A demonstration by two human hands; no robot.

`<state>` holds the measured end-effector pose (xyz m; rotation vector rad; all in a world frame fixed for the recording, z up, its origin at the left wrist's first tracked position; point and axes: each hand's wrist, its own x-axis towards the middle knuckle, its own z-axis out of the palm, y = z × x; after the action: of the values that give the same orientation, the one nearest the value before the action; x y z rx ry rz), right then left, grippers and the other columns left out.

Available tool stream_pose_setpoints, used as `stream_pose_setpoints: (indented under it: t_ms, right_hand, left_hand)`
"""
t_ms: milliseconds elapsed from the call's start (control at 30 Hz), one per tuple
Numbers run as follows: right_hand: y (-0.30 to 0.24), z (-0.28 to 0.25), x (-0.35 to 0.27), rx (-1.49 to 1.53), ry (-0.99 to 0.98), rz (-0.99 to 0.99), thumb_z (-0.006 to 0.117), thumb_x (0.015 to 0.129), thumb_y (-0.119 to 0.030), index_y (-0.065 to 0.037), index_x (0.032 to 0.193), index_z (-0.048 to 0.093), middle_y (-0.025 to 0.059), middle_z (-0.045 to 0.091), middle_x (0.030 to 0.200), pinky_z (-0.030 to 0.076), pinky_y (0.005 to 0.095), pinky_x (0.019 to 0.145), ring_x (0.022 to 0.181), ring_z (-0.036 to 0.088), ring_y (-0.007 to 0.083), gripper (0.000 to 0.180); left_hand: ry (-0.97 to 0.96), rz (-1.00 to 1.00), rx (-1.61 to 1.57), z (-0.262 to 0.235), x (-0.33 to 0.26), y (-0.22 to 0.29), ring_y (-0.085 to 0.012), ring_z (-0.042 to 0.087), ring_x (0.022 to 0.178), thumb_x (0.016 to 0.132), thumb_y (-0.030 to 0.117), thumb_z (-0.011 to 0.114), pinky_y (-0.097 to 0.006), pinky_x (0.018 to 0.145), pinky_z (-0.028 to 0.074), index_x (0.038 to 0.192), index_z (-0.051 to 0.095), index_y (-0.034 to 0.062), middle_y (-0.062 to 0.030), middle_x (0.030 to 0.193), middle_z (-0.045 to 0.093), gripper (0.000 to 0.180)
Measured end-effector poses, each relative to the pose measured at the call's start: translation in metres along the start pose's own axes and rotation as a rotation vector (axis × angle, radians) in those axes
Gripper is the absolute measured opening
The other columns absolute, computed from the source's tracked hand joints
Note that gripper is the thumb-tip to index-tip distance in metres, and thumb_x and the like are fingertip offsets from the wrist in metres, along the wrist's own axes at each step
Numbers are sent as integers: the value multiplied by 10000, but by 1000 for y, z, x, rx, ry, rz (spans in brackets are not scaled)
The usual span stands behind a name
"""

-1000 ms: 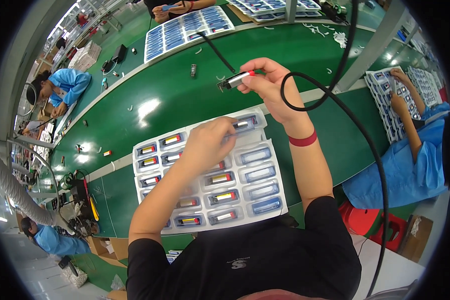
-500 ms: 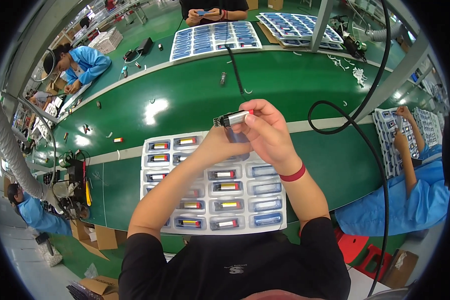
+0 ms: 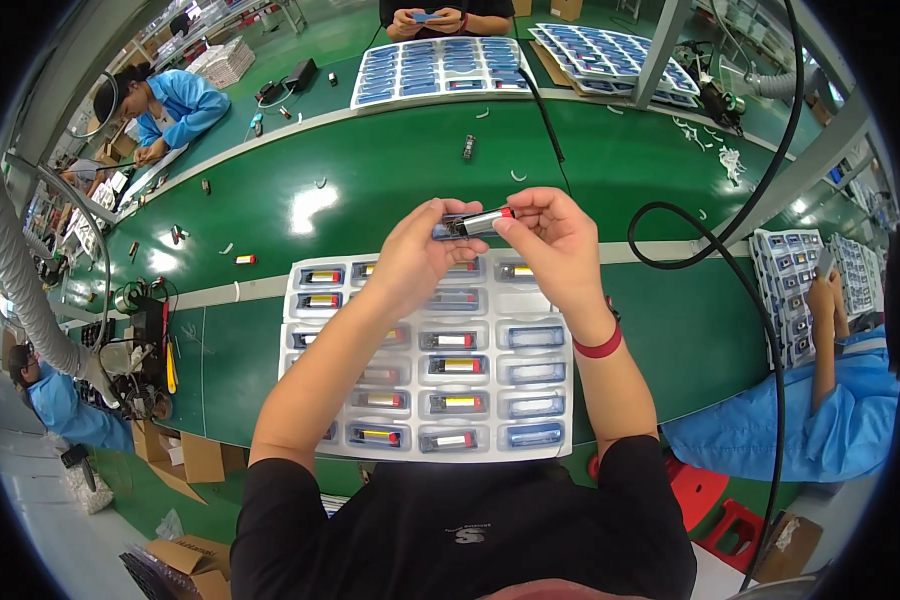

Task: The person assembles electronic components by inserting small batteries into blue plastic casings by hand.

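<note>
My right hand (image 3: 562, 250) pinches a red-ended battery module (image 3: 483, 223); my left hand (image 3: 408, 248) curls fingers round a blue casing (image 3: 443, 230), likely for steadiness.

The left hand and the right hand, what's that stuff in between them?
In the head view, a small silver device with a red end is between the left hand and the right hand, with a bluish case by its black end.

Pale logo (image 3: 469, 537) sits on blk shirt (image 3: 460, 500), dk lettering (image 3: 176, 544) on 1 cardboard box (image 3: 182, 556).
</note>
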<state>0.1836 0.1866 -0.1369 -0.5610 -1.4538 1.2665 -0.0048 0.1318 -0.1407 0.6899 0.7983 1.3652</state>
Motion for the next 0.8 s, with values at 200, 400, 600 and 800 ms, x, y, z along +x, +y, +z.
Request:
stream_pose_setpoints:
  t_ms: [200, 400, 600, 800]
  right_hand:
    - [5, 1, -1, -161, 2, 62, 765, 901, -65, 7, 1069, 706, 35, 730, 962, 530, 244, 740, 815, 637, 83, 192]
    - [14, 8, -3, -119, 77, -8, 780, 889, -81, 10, 1067, 715, 45, 725, 962, 536, 255, 744, 800, 642, 101, 210]
    - [14, 7, -1, -586, 109, -420, 773, 882, -38, 10, 1103, 712, 85, 695, 1062, 537, 272, 845, 898, 651, 141, 234]
    - [16, 0, 5, 231, -161, 172, 733, 900, 15, 9, 1220, 690, 94, 687, 1074, 552, 280, 872, 925, 655, 147, 323]
  left_hand:
    - [-106, 85, -66, 8, -7, -3, -269, 658, 1030, 1123, 436, 329, -414, 965, 510, 1257, 511, 28, -210, 1387, 564, 466]
    - [-123, 139, -75, 11, -9, -5, -260, 637, 1087, 1115, 413, 366, -425, 1012, 492, 1271, 503, 29, -206, 1449, 527, 437]
    - [-38, 174, 87, 12, -7, -13, -225, 645, 1063, 1071, 121, 473, -399, 995, 506, 1301, 484, 12, -197, 1472, 512, 255]
    - [-87, 290, 323, 7, -11, -9, -172, 674, 984, 1055, 43, 485, -339, 893, 555, 1354, 489, 15, -148, 1363, 591, 301]
